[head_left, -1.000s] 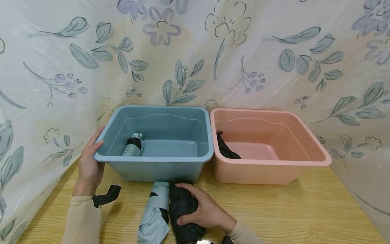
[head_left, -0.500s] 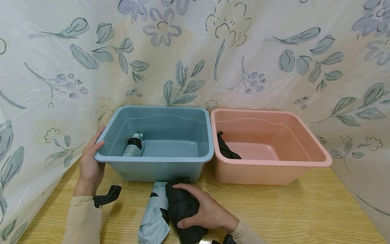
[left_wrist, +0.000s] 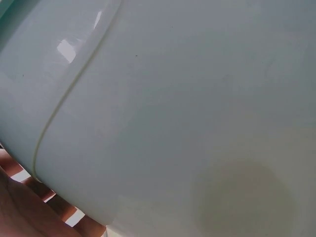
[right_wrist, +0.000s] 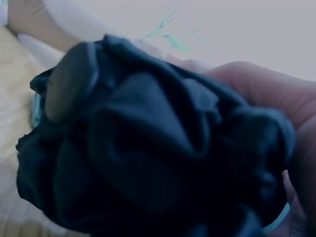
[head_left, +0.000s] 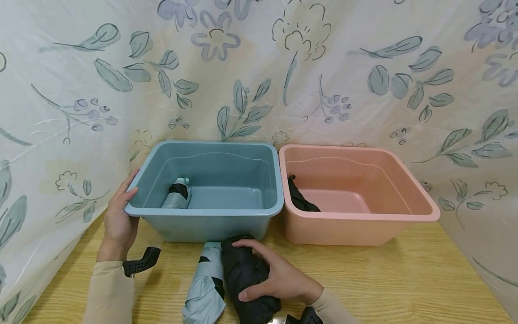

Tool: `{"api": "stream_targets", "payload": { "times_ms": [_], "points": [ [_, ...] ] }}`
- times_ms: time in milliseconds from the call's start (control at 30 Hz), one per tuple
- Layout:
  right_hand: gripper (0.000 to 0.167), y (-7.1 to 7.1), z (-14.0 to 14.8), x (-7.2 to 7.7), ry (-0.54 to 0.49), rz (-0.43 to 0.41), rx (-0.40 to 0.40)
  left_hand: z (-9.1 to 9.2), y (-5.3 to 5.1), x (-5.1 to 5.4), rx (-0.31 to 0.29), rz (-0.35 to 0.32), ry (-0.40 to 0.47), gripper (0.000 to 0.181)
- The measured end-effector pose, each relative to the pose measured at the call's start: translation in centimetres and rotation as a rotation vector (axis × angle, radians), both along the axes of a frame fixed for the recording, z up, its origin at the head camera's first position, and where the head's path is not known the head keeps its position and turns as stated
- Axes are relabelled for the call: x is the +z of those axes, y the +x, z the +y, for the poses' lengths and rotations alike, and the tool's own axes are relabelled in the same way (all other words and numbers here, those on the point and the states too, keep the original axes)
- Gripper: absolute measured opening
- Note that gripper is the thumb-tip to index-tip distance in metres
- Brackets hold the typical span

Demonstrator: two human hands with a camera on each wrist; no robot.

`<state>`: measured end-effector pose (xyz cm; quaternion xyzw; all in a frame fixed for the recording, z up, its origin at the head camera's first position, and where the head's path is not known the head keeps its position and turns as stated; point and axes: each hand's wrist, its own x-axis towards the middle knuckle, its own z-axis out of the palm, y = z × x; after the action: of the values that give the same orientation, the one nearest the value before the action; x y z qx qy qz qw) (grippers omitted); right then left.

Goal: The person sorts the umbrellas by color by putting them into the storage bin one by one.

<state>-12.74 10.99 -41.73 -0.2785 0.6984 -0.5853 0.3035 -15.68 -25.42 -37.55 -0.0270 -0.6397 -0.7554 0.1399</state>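
In the head view my right hand [head_left: 279, 276] grips a folded black umbrella [head_left: 247, 274] from its right side, thumb near and fingers over the far part. Its bunched black cloth and a rounded dark end fill the right wrist view. Just left of it lies a folded light-blue umbrella [head_left: 205, 283] with black patches, on the wooden table. My left hand [head_left: 121, 216] holds the blue bin [head_left: 206, 225] at its left front corner, by the rim. In the left wrist view the bin's pale wall [left_wrist: 173, 108] hides the fingertips.
Inside the blue bin lies another light-blue umbrella [head_left: 177, 194] with a black band. A pink bin [head_left: 336, 231] stands at its right, with a black folded item [head_left: 300, 198] at its left side. A floral sheet [head_left: 251, 58] hangs behind both.
My right hand and the black umbrella have shifted slightly right, the umbrella now slanting away from the light-blue one at its near end. My left hand and both bins look unmoved.
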Motion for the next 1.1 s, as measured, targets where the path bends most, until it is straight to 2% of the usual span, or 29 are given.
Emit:
{"api": "stream_targets", "payload": {
  "times_ms": [233, 467, 533, 633, 833, 1067, 1100],
  "points": [
    [0.081, 0.3, 0.5, 1.9, -0.004, 0.016, 0.026, 0.0, 0.0, 0.1, -0.002, -0.011, 0.007, 0.052],
    [0.08, 0.9, 1.3, 4.0, -0.107, -0.059, 0.066, -0.1, 0.0, 0.1, -0.001, -0.011, 0.009, 0.052],
    [0.08, 1.1, 1.6, 4.7, -0.136, -0.053, 0.065, -0.1, -0.1, 0.1, 0.001, -0.01, 0.005, 0.052],
    [0.081, 1.4, 2.3, 6.0, -0.17, -0.024, 0.045, -0.1, -0.1, 0.1, 0.004, -0.012, 0.001, 0.052],
    [0.085, 1.8, 4.3, 8.7, -0.189, 0.011, -0.054, 0.0, -0.2, 0.2, 0.004, -0.019, 0.0, 0.052],
    [0.09, 1.1, 6.5, 11.5, -0.187, 0.036, -0.121, -0.1, -0.3, 0.3, 0.001, -0.022, 0.004, 0.052],
    [0.09, 0.9, 6.9, 11.9, -0.174, 0.062, -0.129, -0.1, -0.3, 0.3, 0.0, -0.022, 0.005, 0.052]
  ]
}}
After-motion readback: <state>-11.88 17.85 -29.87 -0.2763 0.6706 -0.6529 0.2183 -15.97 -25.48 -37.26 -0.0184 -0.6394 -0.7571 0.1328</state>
